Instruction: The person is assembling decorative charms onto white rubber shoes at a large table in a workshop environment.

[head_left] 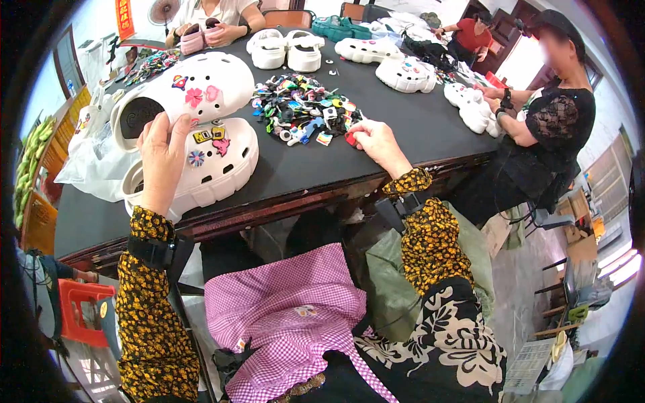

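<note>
Two white clogs lie side by side at the left of the black table. Several colourful charms sit in the holes of the far clog [232, 84] and the near clog [228, 171]. My left hand [162, 161] grips the far clog at its near side, thumb and fingers at the edge of its opening. My right hand [381, 144] pinches a small red charm [351, 139] at the right edge of a pile of loose charms [295, 111]. The charm's shape is mostly hidden by my fingers.
Across the black table [403, 127], a person holds pink clogs [201, 37]. At the right, another person handles white clogs [470, 107]. More white clogs [285, 50] stand behind the charm pile. A clear plastic bag [97, 164] lies left; a red stool [84, 312] stands below.
</note>
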Demonstrator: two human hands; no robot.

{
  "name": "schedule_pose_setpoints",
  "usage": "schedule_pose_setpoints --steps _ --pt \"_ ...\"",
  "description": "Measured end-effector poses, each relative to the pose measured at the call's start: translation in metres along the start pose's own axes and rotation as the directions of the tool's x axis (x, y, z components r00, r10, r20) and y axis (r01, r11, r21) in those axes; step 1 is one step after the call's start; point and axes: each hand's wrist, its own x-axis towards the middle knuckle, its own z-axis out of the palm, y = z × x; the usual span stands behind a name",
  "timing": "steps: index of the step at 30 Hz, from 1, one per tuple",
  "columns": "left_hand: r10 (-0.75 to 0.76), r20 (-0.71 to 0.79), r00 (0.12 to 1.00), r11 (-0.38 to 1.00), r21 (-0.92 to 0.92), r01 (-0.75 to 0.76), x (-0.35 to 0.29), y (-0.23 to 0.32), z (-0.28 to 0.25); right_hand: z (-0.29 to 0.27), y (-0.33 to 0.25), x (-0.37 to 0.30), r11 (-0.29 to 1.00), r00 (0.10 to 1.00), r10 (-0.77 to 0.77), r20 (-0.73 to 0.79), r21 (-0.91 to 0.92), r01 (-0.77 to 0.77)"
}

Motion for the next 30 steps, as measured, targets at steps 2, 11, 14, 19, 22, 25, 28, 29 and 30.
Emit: schedule_pose_setpoints --steps 2,11,14,19,22,25,28,29,30 --pt "0.003 0.009 1.0 1.0 -0.011 -0.003 0.0 -0.002 0.002 -0.001 0.006 0.002 0.975 0.989 -0.139 0.046 -0.168 0.144" --pt "0.001 -0.011 1.0 0.999 -0.039 -0.001 0.002 -0.005 0.004 0.013 0.007 -0.005 0.943 0.949 -0.284 -0.14 -0.219 0.25" --pt "-0.017 -0.017 1.0 0.999 -0.051 0.016 0.001 -0.004 0.003 0.015 0.001 -0.005 0.882 0.916 -0.384 -0.114 -0.338 0.328" --pt "0.031 -0.064 0.997 0.999 -0.033 -0.033 0.0 -0.002 0.003 0.02 -0.004 -0.009 0.766 0.845 -0.535 0.017 -0.411 0.494" --pt "0.081 -0.104 0.991 0.995 -0.05 -0.087 -0.001 0.0 0.005 0.02 -0.004 -0.013 0.802 0.871 -0.49 -0.022 -0.403 0.441" --pt "0.084 -0.115 0.99 0.995 -0.041 -0.089 -0.001 0.006 0.004 0.018 -0.018 -0.011 0.822 0.891 -0.453 -0.036 -0.402 0.402" --pt "0.061 -0.104 0.993 0.996 -0.053 -0.067 -0.002 0.008 -0.003 0.017 -0.05 -0.009 0.95 0.944 -0.31 -0.11 -0.08 0.303" --pt "0.044 -0.093 0.995 0.997 -0.057 -0.049 -0.002 0.007 -0.006 0.02 -0.065 -0.004 0.947 0.941 -0.32 -0.11 -0.073 0.314" --pt "0.047 -0.09 0.995 0.997 -0.061 -0.052 -0.001 0.006 -0.002 0.021 -0.085 -0.003 0.935 0.931 -0.342 -0.125 0.053 0.35"
